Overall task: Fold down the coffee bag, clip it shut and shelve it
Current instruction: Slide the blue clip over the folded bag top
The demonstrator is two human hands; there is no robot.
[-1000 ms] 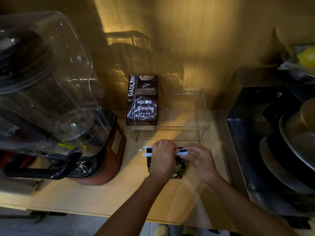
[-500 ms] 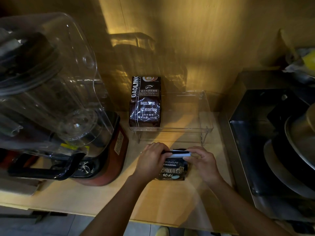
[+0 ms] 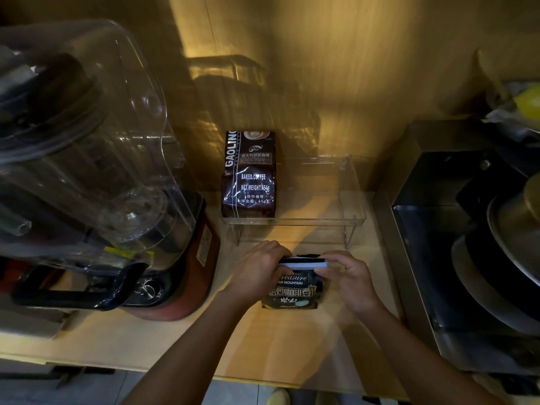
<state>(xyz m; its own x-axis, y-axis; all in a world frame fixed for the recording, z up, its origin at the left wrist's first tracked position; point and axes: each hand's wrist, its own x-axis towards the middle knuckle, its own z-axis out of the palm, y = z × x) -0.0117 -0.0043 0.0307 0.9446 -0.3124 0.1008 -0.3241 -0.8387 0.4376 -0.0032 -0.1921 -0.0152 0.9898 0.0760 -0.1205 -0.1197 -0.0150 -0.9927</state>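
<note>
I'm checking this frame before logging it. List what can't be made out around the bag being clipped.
- Head view: both ends of the white clip are covered by the left hand and right hand, so whether it is latched cannot be told.
- The folded top of the small coffee bag is hidden under the clip.
- Its smallest print is too fine to read.

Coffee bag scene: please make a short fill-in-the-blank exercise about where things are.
1. The white clip sits across the ____ of the small coffee bag.
2. Both hands, left and right, hold the ____.
3. The GAOLING bag stands on the clear ____.

Missing words: top; clip; shelf
</note>
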